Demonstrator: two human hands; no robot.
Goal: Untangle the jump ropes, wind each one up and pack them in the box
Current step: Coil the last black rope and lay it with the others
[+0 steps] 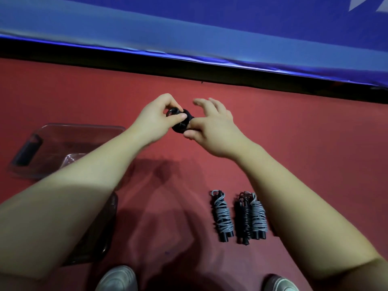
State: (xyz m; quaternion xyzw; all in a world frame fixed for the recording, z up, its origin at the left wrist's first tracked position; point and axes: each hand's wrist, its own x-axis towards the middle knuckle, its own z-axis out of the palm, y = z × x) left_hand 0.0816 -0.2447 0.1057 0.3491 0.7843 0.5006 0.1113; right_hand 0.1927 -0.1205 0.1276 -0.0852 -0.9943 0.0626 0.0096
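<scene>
I hold a wound black jump rope (182, 122) in the air above the red floor. My left hand (156, 118) pinches its looped end between thumb and fingers. My right hand (212, 124) touches the bundle's other side with thumb and index finger, the remaining fingers spread. On the floor to the lower right lie three wound ropes: a grey one (222, 215), a black one (243, 217) and another grey one (257, 215), the last two touching. A clear plastic box (63, 139) stands at the left, partly behind my left forearm.
A clear lid or second tray (105, 234) lies under my left forearm. A blue padded barrier (189, 34) with a black base runs across the far side. My two shoes (119, 279) show at the bottom edge.
</scene>
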